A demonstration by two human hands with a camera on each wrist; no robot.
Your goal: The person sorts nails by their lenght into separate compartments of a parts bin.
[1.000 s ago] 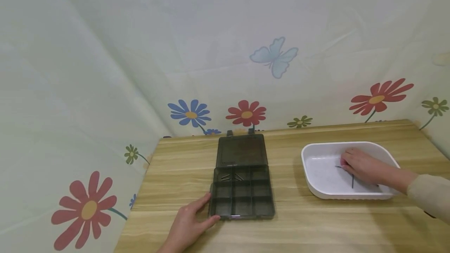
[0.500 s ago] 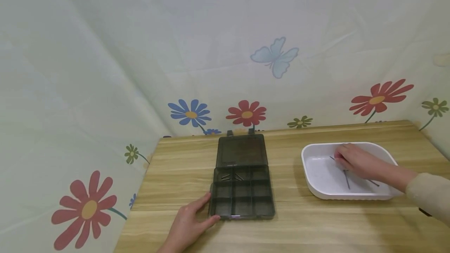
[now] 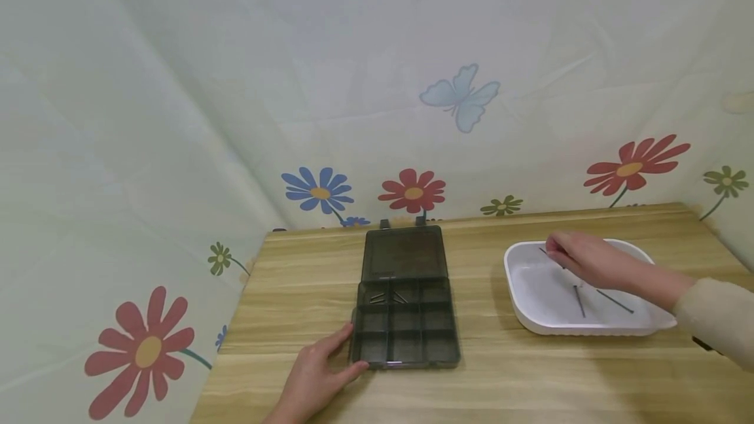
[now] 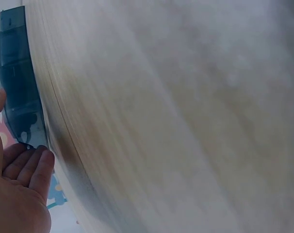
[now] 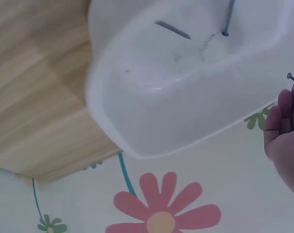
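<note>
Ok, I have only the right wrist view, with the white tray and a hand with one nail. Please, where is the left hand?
Observer: The left hand touches the near left corner of a dark box.
Operator: Thank you. Is this box open or closed, please?
Observer: Open: its lid is folded back on the far side.
Operator: And is there something inside?
Observer: Yes, short metal pieces lie in the far row, in the left and middle compartments.
</note>
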